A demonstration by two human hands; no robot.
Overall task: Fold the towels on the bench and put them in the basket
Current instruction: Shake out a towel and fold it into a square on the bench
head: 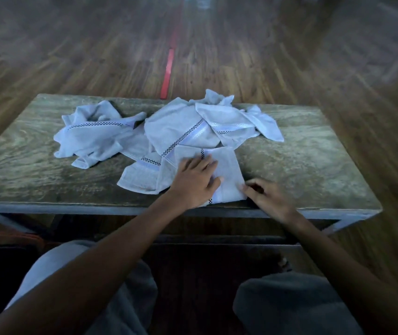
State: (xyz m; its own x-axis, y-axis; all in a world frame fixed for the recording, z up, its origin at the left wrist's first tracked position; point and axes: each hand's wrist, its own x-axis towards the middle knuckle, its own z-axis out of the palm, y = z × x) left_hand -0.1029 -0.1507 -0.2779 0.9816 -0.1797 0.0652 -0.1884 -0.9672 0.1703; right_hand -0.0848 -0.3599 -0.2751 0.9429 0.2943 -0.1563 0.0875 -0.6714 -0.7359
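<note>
A folded pale towel [227,170] with a checkered stripe lies at the near edge of the wooden bench [314,165]. My left hand [194,182] lies flat on it, fingers straight and pressing down. My right hand [265,197] is at the towel's near right corner, fingers curled around the corner's edge. Behind them is a heap of several unfolded pale towels [181,126], and one more crumpled towel [91,134] lies to the left. No basket is in view.
The bench stands on a wooden floor with a red tape line [167,71] running away from it. My knees in grey trousers [289,305] are below the bench's near edge. Bare bench top shows at the left and right ends.
</note>
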